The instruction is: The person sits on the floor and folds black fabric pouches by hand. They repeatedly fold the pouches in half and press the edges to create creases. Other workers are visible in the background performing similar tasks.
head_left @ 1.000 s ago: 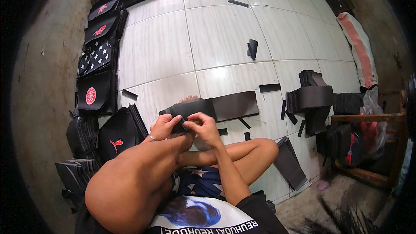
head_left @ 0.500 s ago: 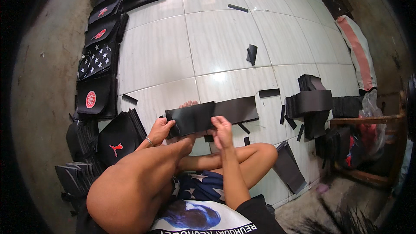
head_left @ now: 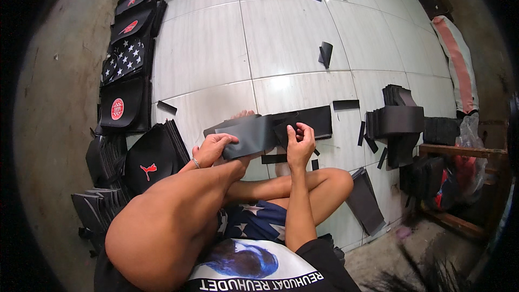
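Note:
My left hand [head_left: 214, 148] pinches the left end of a rectangular black leather-like sheet [head_left: 251, 136], thumb on top. The sheet's grey sheen faces up, and its darker right part bends at the fingertips of my right hand [head_left: 301, 143], whose thumb and forefinger are closed at that edge. Beneath it, another black rectangular piece [head_left: 316, 123] lies on the floor, its middle covered. My bare foot [head_left: 243, 114] shows partly behind the sheets. A narrow black strip [head_left: 274, 159] lies just in front of them.
Stacks of black flaps with printed emblems [head_left: 125, 105] line the left wall. To the right stand a pile of black rectangular pieces [head_left: 397, 120] and a wooden frame [head_left: 459, 151]. Several thin offcuts, such as one strip [head_left: 346, 105], are scattered over the tiled floor [head_left: 205, 65].
The sheet has tilted and now bends at its right end, showing a lighter sheen. My right hand has moved right and slightly away from me. The view has shifted a little.

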`<move>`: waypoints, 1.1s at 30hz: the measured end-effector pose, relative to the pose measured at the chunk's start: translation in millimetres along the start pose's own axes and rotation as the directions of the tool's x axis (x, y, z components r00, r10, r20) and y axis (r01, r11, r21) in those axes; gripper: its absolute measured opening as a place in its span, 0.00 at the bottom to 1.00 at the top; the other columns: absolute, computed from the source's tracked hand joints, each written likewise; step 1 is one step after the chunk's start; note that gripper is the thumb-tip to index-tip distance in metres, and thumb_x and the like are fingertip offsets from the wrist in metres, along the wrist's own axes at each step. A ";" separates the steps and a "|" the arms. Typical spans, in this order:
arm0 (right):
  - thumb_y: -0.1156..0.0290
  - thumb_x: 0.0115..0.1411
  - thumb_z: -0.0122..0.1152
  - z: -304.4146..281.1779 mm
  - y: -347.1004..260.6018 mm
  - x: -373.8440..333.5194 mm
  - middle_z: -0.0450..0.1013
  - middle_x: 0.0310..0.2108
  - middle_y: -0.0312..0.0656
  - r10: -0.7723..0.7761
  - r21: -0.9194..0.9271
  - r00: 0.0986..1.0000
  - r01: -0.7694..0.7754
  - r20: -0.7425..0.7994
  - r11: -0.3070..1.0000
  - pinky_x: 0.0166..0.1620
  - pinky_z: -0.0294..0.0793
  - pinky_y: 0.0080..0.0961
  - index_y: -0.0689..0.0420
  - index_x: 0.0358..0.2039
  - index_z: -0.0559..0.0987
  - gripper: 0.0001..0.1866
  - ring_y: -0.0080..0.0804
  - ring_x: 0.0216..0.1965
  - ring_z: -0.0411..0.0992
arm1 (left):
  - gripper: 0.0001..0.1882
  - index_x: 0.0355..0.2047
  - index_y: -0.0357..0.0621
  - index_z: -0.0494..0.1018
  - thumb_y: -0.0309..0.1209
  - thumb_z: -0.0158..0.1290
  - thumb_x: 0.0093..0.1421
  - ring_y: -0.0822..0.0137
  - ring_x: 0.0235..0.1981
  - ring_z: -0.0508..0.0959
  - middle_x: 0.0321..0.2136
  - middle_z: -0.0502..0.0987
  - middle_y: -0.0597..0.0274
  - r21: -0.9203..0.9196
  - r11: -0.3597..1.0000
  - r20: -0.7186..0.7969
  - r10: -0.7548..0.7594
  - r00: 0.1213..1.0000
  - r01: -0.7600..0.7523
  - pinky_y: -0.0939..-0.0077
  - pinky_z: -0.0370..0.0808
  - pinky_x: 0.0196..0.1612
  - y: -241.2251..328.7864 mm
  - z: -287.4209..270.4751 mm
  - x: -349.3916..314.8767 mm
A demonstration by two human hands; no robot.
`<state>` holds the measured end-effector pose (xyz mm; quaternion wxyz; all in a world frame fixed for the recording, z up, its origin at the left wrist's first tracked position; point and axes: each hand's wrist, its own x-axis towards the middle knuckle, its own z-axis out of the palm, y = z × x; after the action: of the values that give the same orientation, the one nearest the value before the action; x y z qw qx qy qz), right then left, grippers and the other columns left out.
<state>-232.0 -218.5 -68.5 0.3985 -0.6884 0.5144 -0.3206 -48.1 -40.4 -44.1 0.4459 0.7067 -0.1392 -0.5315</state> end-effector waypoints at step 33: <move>0.77 0.58 0.57 -59.5 80.0 69.4 0.77 0.33 0.43 0.188 0.238 0.974 -0.214 0.129 0.947 0.36 0.79 0.29 0.65 0.42 0.75 0.11 0.32 0.31 0.76 | 0.12 0.38 0.41 0.80 0.31 0.48 0.64 0.78 0.38 0.72 0.34 0.79 0.68 0.009 0.997 0.027 0.075 0.997 -0.076 0.82 0.68 0.46 -2.2 3.5 6.3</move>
<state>-300.5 -310.6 -108.2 0.5389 -0.5923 0.5160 -0.3041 -49.2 -45.0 -49.9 0.4603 0.6959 -0.1743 -0.5230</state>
